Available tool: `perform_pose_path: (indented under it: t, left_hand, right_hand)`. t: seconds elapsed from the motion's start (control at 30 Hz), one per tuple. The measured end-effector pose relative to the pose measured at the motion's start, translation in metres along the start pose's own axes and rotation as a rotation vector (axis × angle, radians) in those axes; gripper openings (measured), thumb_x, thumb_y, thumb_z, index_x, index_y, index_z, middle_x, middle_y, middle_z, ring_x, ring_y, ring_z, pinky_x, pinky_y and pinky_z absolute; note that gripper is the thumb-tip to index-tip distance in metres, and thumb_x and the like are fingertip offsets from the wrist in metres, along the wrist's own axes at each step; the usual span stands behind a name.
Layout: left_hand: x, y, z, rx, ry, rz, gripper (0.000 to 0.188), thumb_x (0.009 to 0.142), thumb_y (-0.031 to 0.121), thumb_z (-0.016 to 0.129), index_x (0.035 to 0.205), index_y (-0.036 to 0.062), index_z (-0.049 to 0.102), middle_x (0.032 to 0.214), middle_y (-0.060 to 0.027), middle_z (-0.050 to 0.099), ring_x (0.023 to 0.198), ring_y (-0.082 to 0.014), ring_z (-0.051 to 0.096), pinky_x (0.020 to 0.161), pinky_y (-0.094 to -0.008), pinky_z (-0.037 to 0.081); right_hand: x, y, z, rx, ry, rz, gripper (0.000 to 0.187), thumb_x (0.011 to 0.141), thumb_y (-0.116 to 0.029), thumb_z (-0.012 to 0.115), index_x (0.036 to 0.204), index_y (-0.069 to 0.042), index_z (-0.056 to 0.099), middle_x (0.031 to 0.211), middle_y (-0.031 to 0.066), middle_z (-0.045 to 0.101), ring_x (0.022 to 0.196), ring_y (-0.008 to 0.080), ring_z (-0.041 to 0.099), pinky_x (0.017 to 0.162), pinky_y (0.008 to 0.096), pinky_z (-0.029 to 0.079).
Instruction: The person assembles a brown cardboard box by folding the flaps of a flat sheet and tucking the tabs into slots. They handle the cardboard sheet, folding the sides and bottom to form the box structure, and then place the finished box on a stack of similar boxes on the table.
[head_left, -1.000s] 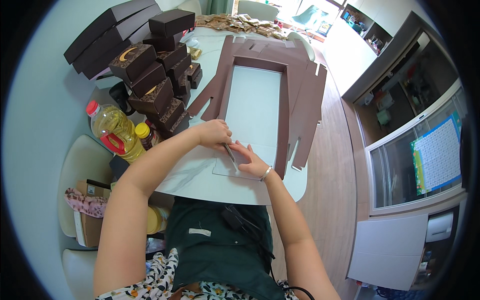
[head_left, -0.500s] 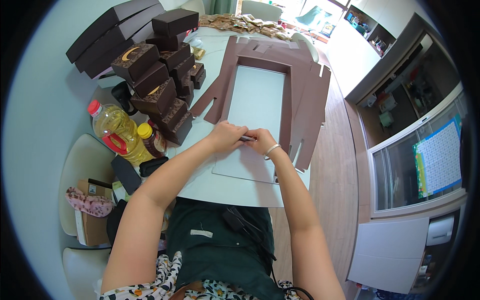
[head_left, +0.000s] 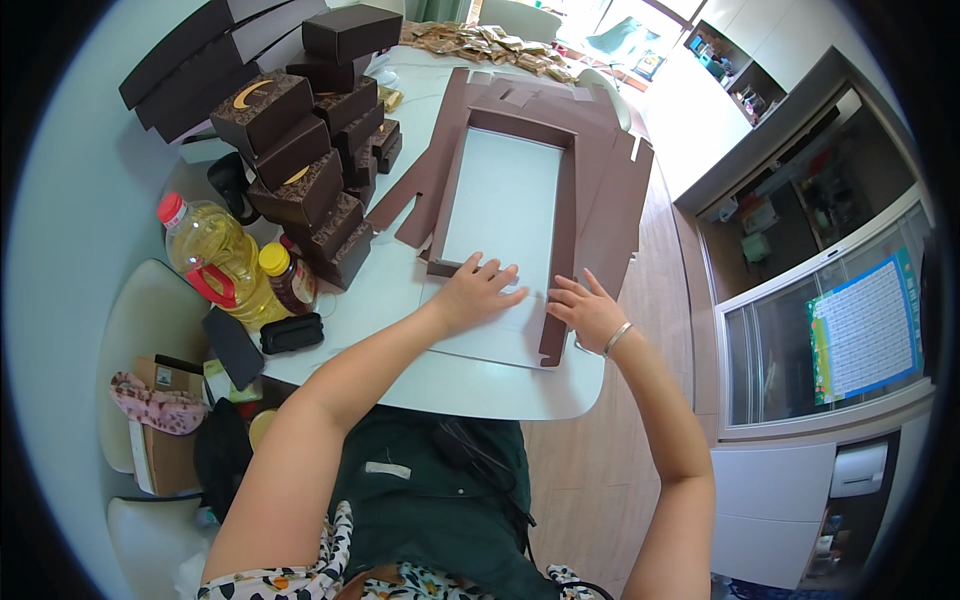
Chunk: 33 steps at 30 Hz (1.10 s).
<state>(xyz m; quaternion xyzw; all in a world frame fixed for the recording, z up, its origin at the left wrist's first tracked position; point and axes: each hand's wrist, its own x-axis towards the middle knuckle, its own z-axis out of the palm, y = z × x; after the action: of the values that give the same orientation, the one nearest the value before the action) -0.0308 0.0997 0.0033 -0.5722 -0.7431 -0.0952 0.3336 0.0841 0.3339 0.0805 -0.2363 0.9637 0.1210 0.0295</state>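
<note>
A large brown cardboard box [head_left: 566, 200] lies partly folded on the white table, its walls raised around a pale inner base [head_left: 505, 190]. Over the near end of that base is my left hand [head_left: 478, 295], fingers spread and holding nothing. Just left of it, a short piece of brown wall [head_left: 447, 268] stands up from the base. My right hand [head_left: 592, 315], wearing a bracelet, is at the near end of the right-hand wall. Its fingers are apart, the tips against or very close to that wall. The near end of the box lies flat.
Stacked small dark boxes [head_left: 300, 190] stand on the left, with larger dark boxes [head_left: 190, 75] behind. An oil bottle [head_left: 222, 260], a yellow-capped jar [head_left: 290, 280] and a black case [head_left: 292, 333] sit near the left edge. Many small gold packets [head_left: 490, 48] cover the far end.
My hands, together at the near end with a small dark piece between the fingers, have parted and opened. The right hand has moved right to the side wall; the left has shifted slightly nearer.
</note>
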Motion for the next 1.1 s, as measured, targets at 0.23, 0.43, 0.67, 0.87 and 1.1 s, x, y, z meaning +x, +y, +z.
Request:
perform_pose_path:
  t: [0.23,0.43,0.67,0.87,1.1]
  left_hand:
    - [-0.001,0.02,0.009,-0.163,-0.132,-0.215,0.048,0.082,0.051,0.063,0.105,0.0089,0.065,0.127,-0.0071,0.051,0.119,-0.0274,0.045,0.11,-0.0545,0.027]
    - [-0.002,0.018,0.002,-0.198,-0.164,-0.241,0.064,0.077,0.064,0.062,0.108,0.0086,0.064,0.127,-0.0066,0.051,0.121,-0.0271,0.043,0.113,-0.0567,0.018]
    - [0.002,0.021,-0.003,-0.237,-0.214,-0.258,0.054,0.077,0.054,0.067,0.109,0.0105,0.063,0.122,-0.0053,0.051,0.114,-0.0252,0.045,0.106,-0.0509,0.027]
    - [0.006,0.011,-0.012,-0.32,-0.262,-0.277,0.037,0.077,0.018,0.068,0.113,0.0145,0.064,0.116,-0.0045,0.058,0.106,-0.0229,0.054,0.092,-0.0424,0.038]
    - [0.012,-0.023,-0.009,-0.462,-0.274,-0.458,0.032,0.078,0.02,0.07,0.108,0.0124,0.065,0.103,-0.0073,0.062,0.089,-0.0243,0.063,0.075,-0.0372,0.048]
  right_hand:
    - [0.006,0.017,0.0,-0.005,-0.171,-0.078,0.023,0.082,-0.017,0.067,0.105,-0.017,0.069,0.123,-0.0014,0.063,0.13,0.0172,0.046,0.119,0.0448,0.021]
    - [0.013,0.034,-0.005,0.133,-0.17,-0.117,0.019,0.083,-0.022,0.067,0.101,-0.017,0.071,0.115,-0.001,0.067,0.121,0.0159,0.053,0.116,0.0434,0.026]
    - [0.017,0.025,0.011,0.11,0.038,-0.019,0.019,0.085,-0.023,0.066,0.103,-0.015,0.066,0.1,0.0012,0.066,0.109,0.0178,0.057,0.115,0.044,0.028]
    - [0.011,0.0,0.02,0.018,0.332,-0.015,0.035,0.084,-0.024,0.068,0.115,-0.011,0.057,0.096,0.0014,0.062,0.102,0.019,0.059,0.114,0.0468,0.03]
    - [0.033,0.013,0.036,0.212,0.401,0.083,0.037,0.087,-0.024,0.066,0.118,-0.007,0.055,0.081,0.007,0.062,0.087,0.025,0.061,0.106,0.0408,0.039]
